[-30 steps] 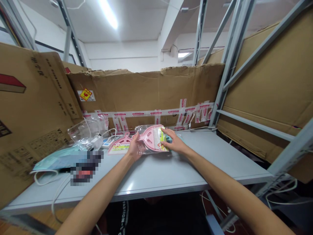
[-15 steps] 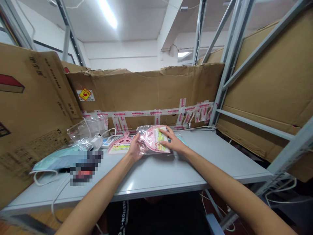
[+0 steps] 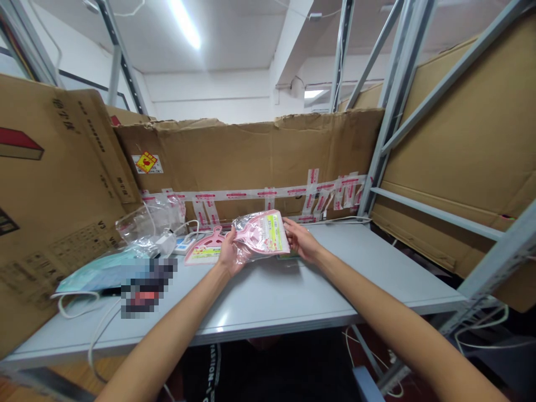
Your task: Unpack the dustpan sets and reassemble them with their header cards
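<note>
Dustpan [image 3: 258,233] is being held, left hand [image 3: 229,255] pinching its narrow end, right hand [image 3: 305,242] curling alongside, grip unclear; regrasping is likely needing steadiness.

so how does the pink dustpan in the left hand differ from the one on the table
The held dustpan is gripped by the left hand; the other dustpan lies on the table. The held dustpan's wide edge faces right, while the other dustpan's faces the near side. Both are pink with yellowish labels.
</note>
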Motion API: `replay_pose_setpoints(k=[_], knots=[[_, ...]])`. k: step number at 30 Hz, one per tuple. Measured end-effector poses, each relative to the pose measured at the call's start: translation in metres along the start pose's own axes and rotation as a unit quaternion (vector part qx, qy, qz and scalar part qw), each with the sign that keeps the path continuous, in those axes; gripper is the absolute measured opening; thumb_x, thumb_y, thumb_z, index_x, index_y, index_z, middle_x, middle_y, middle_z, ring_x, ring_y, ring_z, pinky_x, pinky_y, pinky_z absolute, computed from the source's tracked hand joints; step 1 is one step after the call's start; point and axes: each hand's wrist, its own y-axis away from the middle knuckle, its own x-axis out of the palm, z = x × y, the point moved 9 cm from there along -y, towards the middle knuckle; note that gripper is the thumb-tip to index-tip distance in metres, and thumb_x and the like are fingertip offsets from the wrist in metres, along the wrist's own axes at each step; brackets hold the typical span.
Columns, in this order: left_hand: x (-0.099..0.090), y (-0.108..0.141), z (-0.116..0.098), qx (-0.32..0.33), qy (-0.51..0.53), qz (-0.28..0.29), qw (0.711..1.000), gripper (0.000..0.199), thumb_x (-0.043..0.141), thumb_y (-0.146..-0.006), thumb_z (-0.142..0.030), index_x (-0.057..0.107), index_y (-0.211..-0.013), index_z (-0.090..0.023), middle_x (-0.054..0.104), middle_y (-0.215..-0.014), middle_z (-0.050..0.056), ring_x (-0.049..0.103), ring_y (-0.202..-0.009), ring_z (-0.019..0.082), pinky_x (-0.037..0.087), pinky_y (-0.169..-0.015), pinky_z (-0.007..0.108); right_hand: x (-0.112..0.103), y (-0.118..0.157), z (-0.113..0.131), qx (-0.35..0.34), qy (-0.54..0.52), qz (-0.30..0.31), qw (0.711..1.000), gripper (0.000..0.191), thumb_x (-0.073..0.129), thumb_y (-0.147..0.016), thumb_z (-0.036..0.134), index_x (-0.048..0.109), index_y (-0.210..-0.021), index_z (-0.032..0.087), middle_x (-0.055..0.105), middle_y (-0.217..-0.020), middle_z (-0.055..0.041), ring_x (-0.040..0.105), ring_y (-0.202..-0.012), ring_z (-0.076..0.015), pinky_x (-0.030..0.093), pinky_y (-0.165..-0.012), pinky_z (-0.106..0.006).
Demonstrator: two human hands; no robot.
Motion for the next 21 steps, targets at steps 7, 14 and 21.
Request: replay_pose_setpoints(k=[7, 14, 21], knots=[[-0.012, -0.004, 0.0, -0.006, -0.003, -0.019, 1.0, 0.063, 0.056, -0.116, -0.051, 0.062, -0.162, -0.009, 0.084, -0.133, 0.023, 0.081, -0.125, 0.039, 0.065, -0.113, 0.055, 0.002, 0.004, 0.005, 0.024, -0.046, 0.009, 0.999, 0.031, 0.075, -0.104, 0.036, 0.07, -0.133, 0.024, 0.084, -0.088, -0.0049, 0.077, -0.068, -0.018, 0.06, -0.056, -0.024], [-0.014, 0.003, -0.003, -0.023, -0.032, -0.068, 0.997, 0.062, 0.052, -0.116, -0.054, 0.069, -0.15, -0.004, 0.087, -0.115, 0.021, 0.086, -0.106, 0.037, 0.066, -0.108, 0.053, -0.002, 0.003, 0.006, 0.003, -0.021, -0.004, 1.0, 0.009, 0.082, -0.099, 0.03, 0.078, -0.105, 0.024, 0.086, -0.09, -0.002, 0.075, -0.068, -0.014, 0.061, -0.058, -0.02], [-0.02, -0.006, -0.002, -0.015, -0.009, -0.051, 0.999, 0.068, 0.047, -0.117, -0.057, 0.065, -0.159, -0.006, 0.085, -0.128, 0.023, 0.084, -0.119, 0.039, 0.061, -0.117, 0.057, -0.01, 0.002, 0.01, -0.02, -0.002, -0.023, 1.0, 0.039, 0.096, -0.087, 0.026, 0.077, -0.121, 0.02, 0.088, -0.098, -0.0068, 0.081, -0.073, -0.0164, 0.062, -0.059, -0.02]])
